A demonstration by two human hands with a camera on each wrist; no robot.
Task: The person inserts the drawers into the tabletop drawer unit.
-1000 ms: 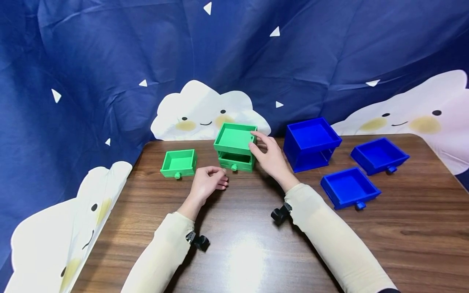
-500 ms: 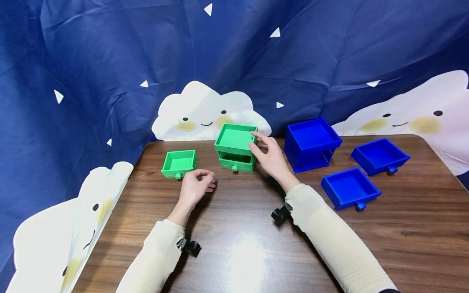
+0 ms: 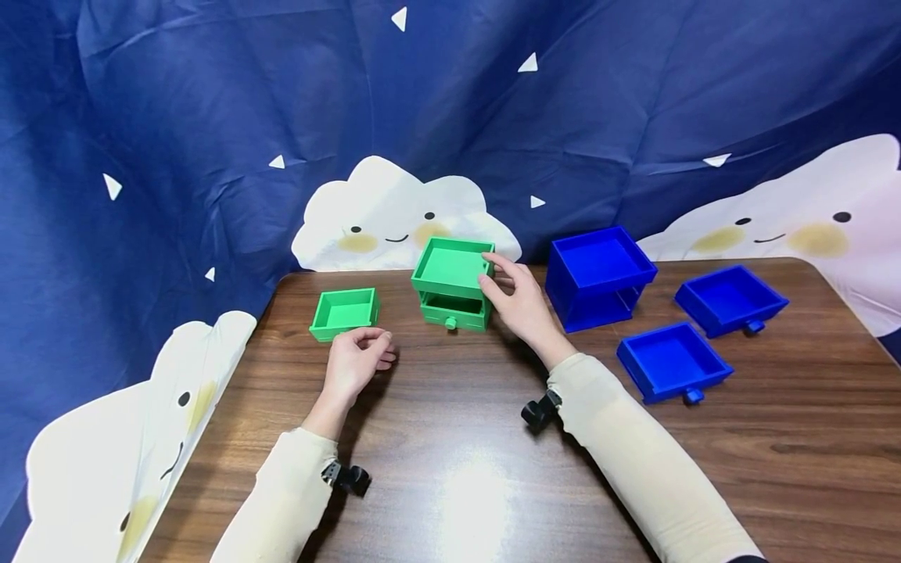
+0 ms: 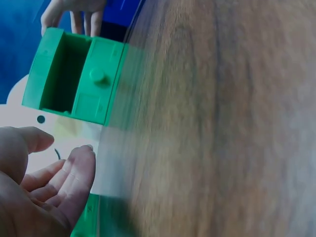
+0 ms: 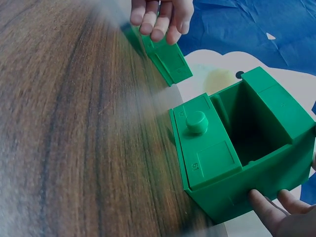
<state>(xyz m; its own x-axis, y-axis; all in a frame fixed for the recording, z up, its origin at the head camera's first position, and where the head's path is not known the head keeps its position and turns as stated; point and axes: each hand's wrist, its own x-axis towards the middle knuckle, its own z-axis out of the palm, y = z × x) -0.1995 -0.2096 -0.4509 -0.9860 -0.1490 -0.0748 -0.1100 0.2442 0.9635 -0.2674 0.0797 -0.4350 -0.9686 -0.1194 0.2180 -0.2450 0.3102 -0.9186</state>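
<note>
A small green cabinet [image 3: 454, 270] with a tray-like top stands at the back of the table. Its upper slot is vacant, and a drawer with a round knob [image 5: 196, 122] fills the lower one. My right hand [image 3: 517, 297] holds the cabinet by its right side, with fingertips [image 5: 264, 207] on the side wall and others over the top rim. To the left lies a loose green drawer [image 3: 345, 310]. My left hand [image 3: 357, 361] hovers just in front of it with loosely bent fingers, holding nothing. It hides the drawer's knob in the head view.
Right of the green cabinet stands a blue cabinet [image 3: 598, 270] with its front open. Two blue drawers, one farther back [image 3: 728, 297] and one nearer [image 3: 674, 360], lie to its right. A dark blue curtain [image 3: 450, 102] with clouds hangs behind the wooden table [image 3: 436, 438].
My left hand has moved left, from beside the green cabinet's lower drawer to in front of the loose green drawer. My right hand and the cabinets have stayed in place.
</note>
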